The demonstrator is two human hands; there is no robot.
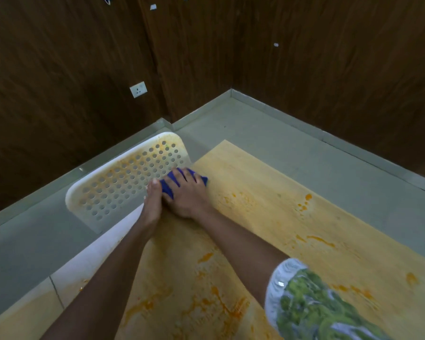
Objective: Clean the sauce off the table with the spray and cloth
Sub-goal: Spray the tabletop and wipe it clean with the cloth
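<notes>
Nearest, at the lower right of the frame, a sleeve (pixel 312 305) with a green and white pattern covers the right upper arm; a small white tag on it is too small to read, and no brand or writing can be made out anywhere. Both bare forearms reach up toward the centre of the frame over the pale wooden table (pixel 268 192), which is smeared and spotted with orange sauce (pixel 320 239) along its right side and across the lower middle. At the centre the two hands sit together, touching. The right hand (pixel 185 192) lies on top of a blue cloth (pixel 168 187), fingers spread and bent over it, pressing it against the table near the far left corner. The left hand (pixel 152 200) lies just beside it on the left, its thumb touching the cloth's left edge; whether its fingers curl round the cloth is hidden. Just past the hands, to the upper left, stands a white perforated chair back (pixel 123 177), stained orange. Beyond lies a grey floor (pixel 243 123), then dark wood-panelled walls with a white socket (pixel 138 89) at upper left. No spray bottle is in view.
</notes>
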